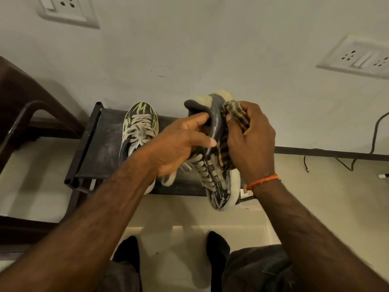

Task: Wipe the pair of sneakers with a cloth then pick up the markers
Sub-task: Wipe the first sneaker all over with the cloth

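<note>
My left hand grips a grey and yellow sneaker by its collar, fingers tucked inside the opening, and holds it tilted on its side above the rack. My right hand clutches a yellow and black checked cloth against the sneaker's outer side near the heel. The other sneaker, with pale laces and yellow-green markings, stands upright on the black rack to the left, its heel hidden by my left forearm. No markers can be made out with certainty.
A dark brown plastic chair stands at the left. Two wall sockets sit on the pale wall. A black cable hangs at the right. A small white object lies on the floor at the right edge.
</note>
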